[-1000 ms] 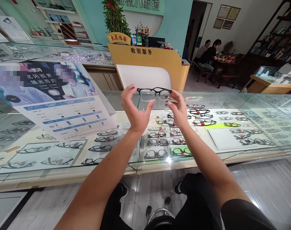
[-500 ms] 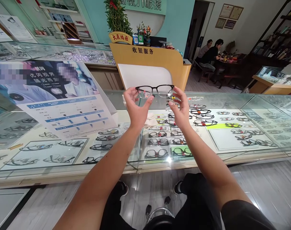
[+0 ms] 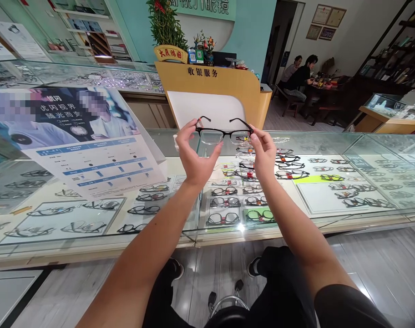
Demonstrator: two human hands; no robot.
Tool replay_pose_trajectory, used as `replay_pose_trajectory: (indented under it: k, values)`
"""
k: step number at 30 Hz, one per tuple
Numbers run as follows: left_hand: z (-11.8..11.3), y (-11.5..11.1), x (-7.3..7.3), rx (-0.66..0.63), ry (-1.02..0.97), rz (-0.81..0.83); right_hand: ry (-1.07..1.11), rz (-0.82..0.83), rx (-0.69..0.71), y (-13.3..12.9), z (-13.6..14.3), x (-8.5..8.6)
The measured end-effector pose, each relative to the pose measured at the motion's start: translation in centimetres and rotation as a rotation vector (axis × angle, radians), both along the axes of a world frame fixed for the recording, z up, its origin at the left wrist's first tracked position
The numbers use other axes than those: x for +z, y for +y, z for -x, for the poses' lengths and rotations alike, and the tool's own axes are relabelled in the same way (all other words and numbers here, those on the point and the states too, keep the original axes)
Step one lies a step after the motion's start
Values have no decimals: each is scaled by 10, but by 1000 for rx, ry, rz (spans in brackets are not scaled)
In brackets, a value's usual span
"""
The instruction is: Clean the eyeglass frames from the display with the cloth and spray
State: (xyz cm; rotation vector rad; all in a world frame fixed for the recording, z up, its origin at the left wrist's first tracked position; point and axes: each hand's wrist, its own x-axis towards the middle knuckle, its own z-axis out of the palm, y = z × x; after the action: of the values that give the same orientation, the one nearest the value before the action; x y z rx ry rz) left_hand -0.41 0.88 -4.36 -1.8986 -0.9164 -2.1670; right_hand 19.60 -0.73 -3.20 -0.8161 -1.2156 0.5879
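A pair of eyeglasses [image 3: 227,133] with a dark upper rim is held up above the glass counter, its temples unfolded and pointing away from me. My left hand [image 3: 197,157] grips the left end of the frame, with the thumb reaching under the left lens. At the right hinge, my right hand [image 3: 264,150] pinches the frame between thumb and fingers. Below the hands, several rows of spectacles [image 3: 224,202] lie inside the glass display counter [image 3: 200,230].
A folded advertising sign [image 3: 101,150] stands on the counter at left. Beyond it are a wooden cashier desk [image 3: 214,84] and a potted plant [image 3: 168,27]. Two people [image 3: 298,75] sit at a table at the back right. A stool [image 3: 228,314] is beneath me.
The eyeglasses have been tilted, so both temples now show above the rim. The front has dropped slightly, and my right hand has turned and shifted a little to the right.
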Motion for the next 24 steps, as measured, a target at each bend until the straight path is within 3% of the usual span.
replay_pose_trajectory:
  k: [8,17,24]
  values:
    - [1,14,-13,-130,14,301,113,86,-92,1,-5,2]
    - [1,20,-18,-206,-7,393,234,149,-17,5,-4,1]
    - [-2,24,-23,-259,-51,451,264,203,126,14,-6,-4]
